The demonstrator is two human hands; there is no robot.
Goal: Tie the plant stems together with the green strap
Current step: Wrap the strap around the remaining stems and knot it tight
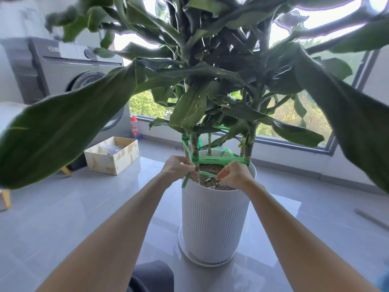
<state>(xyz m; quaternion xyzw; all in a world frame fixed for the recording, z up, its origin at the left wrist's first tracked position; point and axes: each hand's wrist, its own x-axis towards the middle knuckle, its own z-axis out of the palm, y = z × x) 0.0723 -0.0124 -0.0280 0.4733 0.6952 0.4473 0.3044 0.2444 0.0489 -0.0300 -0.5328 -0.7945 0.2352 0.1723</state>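
Note:
A tall leafy plant stands in a white ribbed pot (212,224) on a saucer. Several pale stems (194,144) rise from the soil. A green strap (221,159) runs around the stems just above the pot's rim, wound around the left stems and stretched across to the right stem (250,142). My left hand (179,166) pinches the strap at the left stems, and a loose end hangs down over the rim. My right hand (234,177) pinches another stretch of the strap above the soil, in front of the right stem.
A grey washing machine (63,72) stands at the back left. An open cardboard box (114,154) sits on the grey tiled floor beside it, with a red-capped bottle (134,127) by the window sill. Big leaves hang out to both sides. A thin rod (370,218) lies at the right.

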